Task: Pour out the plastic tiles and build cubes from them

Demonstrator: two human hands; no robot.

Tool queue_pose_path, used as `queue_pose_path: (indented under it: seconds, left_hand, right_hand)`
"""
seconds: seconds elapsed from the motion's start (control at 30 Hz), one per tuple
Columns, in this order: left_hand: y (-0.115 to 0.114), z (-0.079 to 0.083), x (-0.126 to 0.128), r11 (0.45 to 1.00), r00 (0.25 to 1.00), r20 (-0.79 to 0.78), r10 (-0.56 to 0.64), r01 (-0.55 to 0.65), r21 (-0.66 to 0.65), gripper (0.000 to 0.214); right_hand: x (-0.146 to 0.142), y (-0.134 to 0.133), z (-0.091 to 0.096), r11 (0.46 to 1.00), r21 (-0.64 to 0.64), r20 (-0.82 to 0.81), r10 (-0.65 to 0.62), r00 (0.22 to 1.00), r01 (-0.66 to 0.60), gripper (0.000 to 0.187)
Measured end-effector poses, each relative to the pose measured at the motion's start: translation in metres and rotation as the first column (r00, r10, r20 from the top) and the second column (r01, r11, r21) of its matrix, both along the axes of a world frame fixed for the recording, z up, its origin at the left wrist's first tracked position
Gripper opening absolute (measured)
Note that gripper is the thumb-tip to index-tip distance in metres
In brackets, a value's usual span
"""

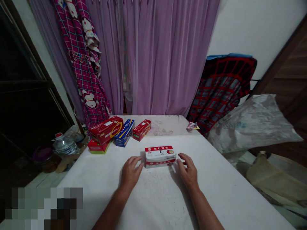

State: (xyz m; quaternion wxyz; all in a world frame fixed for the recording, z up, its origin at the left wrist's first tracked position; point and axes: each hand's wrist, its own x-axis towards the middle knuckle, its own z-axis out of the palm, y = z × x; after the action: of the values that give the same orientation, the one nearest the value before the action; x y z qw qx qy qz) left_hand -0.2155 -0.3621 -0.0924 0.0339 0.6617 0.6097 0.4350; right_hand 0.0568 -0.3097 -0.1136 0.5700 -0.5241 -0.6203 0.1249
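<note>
A white and red carton lies on the white-covered table between my two hands, with a dark squiggly mark or strand on its top face. Just off its left end is my left hand, fingers slightly curved and apart, holding nothing. My right hand is at the carton's right end, thumb and fingers spread around that corner with nothing gripped. Whether the right fingertips touch the carton I cannot tell.
At the table's back left, a red box rests on a red and green box. Beside them are a blue box and another red box. A small crumpled packet lies at the back right edge. The white tabletop extends to the right.
</note>
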Motion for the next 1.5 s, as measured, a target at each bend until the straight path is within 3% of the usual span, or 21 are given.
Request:
queue_pose_path:
  seconds: [0.13, 0.5, 0.73, 0.93, 1.17, 1.33, 1.5]
  left_hand:
    - [0.013, 0.011, 0.011, 1.000, 1.000, 0.006, -0.004, 0.004, 0.006, 0.016]
    - [0.011, 0.014, 0.019, 0.998, 0.993, 0.097, -0.062, 0.059, 0.028, 0.020]
    - [0.011, 0.011, 0.024, 0.999, 0.983, 0.180, -0.031, 0.032, 0.001, 0.019]
    - [0.011, 0.005, 0.025, 0.998, 0.953, 0.301, -0.032, 0.046, -0.039, 0.023]
    - [0.011, 0.010, 0.029, 0.989, 0.880, 0.472, -0.061, 0.118, -0.092, 0.033]
    - [0.015, 0.022, 0.025, 0.995, 0.915, 0.402, -0.030, 0.065, -0.073, 0.034]
    - [0.045, 0.046, 0.018, 0.991, 0.935, 0.346, 0.078, -0.033, -0.133, 0.027]
  right_hand:
    - [-0.004, -0.001, -0.002, 0.999, 0.030, 0.022, 0.017, 1.000, -0.018, 0.027]
    - [-0.013, 0.002, 0.008, 0.995, -0.015, -0.078, 0.095, 0.992, -0.096, 0.027]
    - [-0.010, 0.003, 0.015, 0.973, -0.226, -0.164, 0.002, 0.986, -0.039, 0.038]
    - [-0.010, 0.010, 0.018, 0.982, -0.170, -0.265, 0.039, 0.963, -0.087, 0.035]
    - [-0.014, 0.020, 0.023, 0.970, -0.182, -0.433, 0.065, 0.899, -0.158, 0.038]
    - [-0.015, 0.022, 0.032, 0.964, -0.164, -0.448, 0.117, 0.886, -0.210, 0.039]
    - [-0.014, 0.037, 0.052, 0.958, -0.154, -0.502, 0.135, 0.854, -0.242, 0.040]
